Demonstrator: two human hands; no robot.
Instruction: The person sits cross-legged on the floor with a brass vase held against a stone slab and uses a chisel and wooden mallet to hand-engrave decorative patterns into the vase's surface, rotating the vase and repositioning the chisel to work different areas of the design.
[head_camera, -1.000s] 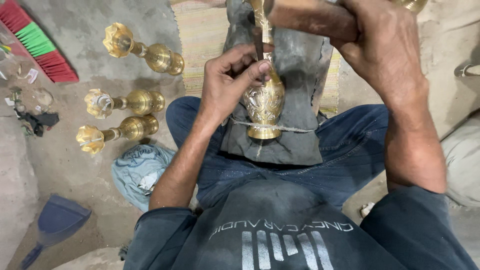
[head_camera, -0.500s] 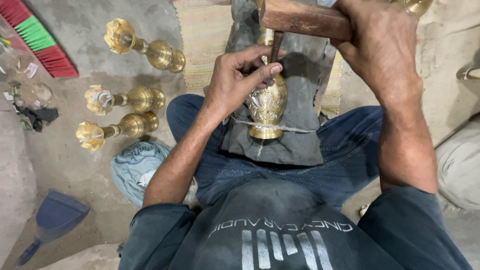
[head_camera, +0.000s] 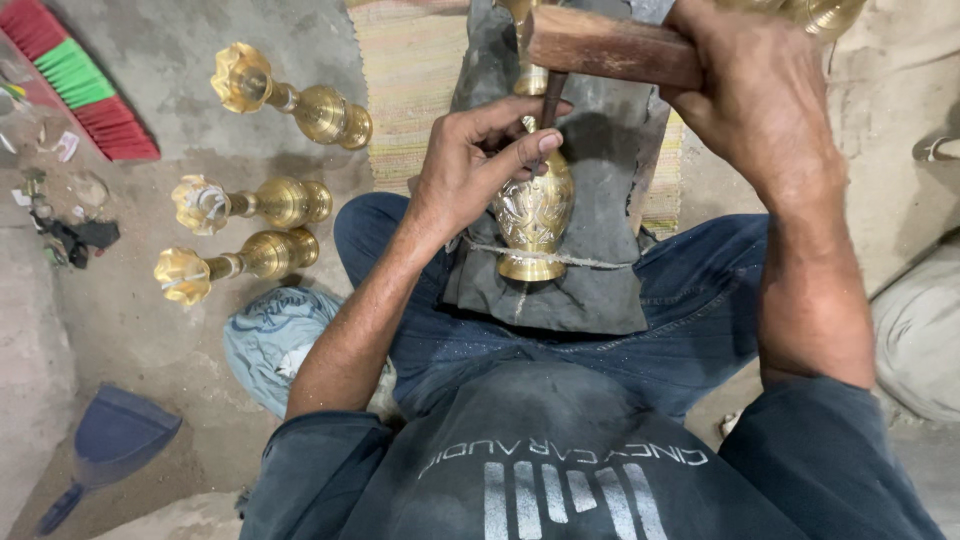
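The left hand (head_camera: 470, 165) pinches a thin dark punch (head_camera: 551, 100) between thumb and fingers, its tip set on the shoulder of a patterned brass vase (head_camera: 533, 215). The vase lies on a dark padded block (head_camera: 610, 150) across the person's lap, held down by a string (head_camera: 590, 262) stretched over its foot. The right hand (head_camera: 765, 105) is closed around a wooden mallet (head_camera: 610, 45), whose head sits over the top of the punch. To do this chasing well, the punch should probably stay steady and nearly square to the curved metal, with the resting fingers braced on the vase so the tip does not skate. Blows look best kept short and even, landing flat on the punch head and not glancing toward the thumb. The exact spot where the tip meets the pattern is hidden behind the fingers, so I cannot tell which line is being worked. The string seems the only restraint, so the vase may roll if struck off-centre. Three finished brass stands (head_camera: 270, 200) lie on the concrete floor (head_camera: 180, 330) to the left, near a blue dustpan (head_camera: 115, 435) and a brush (head_camera: 75, 75).
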